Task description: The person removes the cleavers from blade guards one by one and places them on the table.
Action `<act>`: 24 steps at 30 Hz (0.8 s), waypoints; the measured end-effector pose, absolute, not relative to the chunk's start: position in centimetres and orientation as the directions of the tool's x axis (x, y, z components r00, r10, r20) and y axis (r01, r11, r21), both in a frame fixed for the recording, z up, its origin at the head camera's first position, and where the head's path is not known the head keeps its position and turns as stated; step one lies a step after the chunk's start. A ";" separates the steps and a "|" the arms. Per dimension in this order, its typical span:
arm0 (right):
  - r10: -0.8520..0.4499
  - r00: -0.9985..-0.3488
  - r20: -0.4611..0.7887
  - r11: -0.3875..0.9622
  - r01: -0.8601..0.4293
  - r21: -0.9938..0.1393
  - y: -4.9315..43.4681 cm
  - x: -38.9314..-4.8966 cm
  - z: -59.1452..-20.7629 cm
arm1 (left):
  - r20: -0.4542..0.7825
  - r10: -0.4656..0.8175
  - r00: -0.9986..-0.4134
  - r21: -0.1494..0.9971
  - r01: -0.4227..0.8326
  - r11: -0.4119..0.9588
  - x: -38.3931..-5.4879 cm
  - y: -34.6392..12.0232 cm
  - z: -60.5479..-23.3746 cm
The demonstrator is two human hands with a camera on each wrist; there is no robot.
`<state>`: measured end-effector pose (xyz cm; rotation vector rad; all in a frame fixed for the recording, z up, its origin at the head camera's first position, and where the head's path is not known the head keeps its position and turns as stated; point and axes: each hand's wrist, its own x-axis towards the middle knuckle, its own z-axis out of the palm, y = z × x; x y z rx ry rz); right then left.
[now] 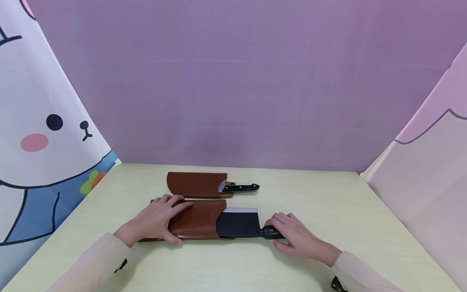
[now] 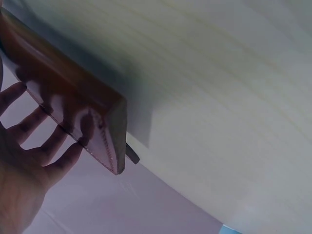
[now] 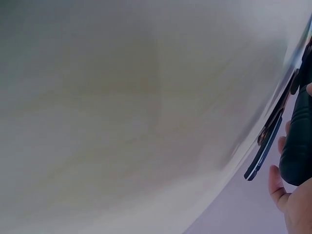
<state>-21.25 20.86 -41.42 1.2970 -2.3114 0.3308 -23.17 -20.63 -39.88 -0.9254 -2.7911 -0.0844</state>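
A black-bladed cleaver (image 1: pixel 238 223) lies partly inside a brown leather sheath (image 1: pixel 202 219), part of its blade showing beyond the sheath's mouth. My left hand (image 1: pixel 159 218) holds the sheath from above near its closed end, thumb at the near edge and fingers across toward the far one. In the left wrist view those fingertips (image 2: pixel 73 148) reach the edge of the sheath (image 2: pixel 63 87). Around the black handle (image 1: pixel 271 232), my right hand (image 1: pixel 297 239) has its fingers curled. The right wrist view shows the rounded butt of that handle (image 3: pixel 297 151) in the hand (image 3: pixel 300 204).
Just behind lies a second brown sheath (image 1: pixel 197 184) with a smaller knife in it, its black riveted handle (image 1: pixel 242 188) pointing right. The pale wooden table (image 1: pixel 310 194) meets a purple backdrop (image 1: pixel 237 101). Printed panels (image 1: pixel 47 89) stand at both sides.
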 end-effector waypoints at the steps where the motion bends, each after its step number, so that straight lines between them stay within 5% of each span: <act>1: -0.738 -0.445 0.507 0.524 -0.852 0.016 20.9 -21.3 -41.4 | 0.206 0.585 -0.784 -0.009 0.597 0.802 -23.2 -20.7 -39.9; 24: -0.718 -0.507 0.476 0.557 -0.829 -0.043 23.6 -21.4 -41.1 | 0.196 0.570 -0.798 0.024 0.585 0.811 -23.2 -21.7 -39.9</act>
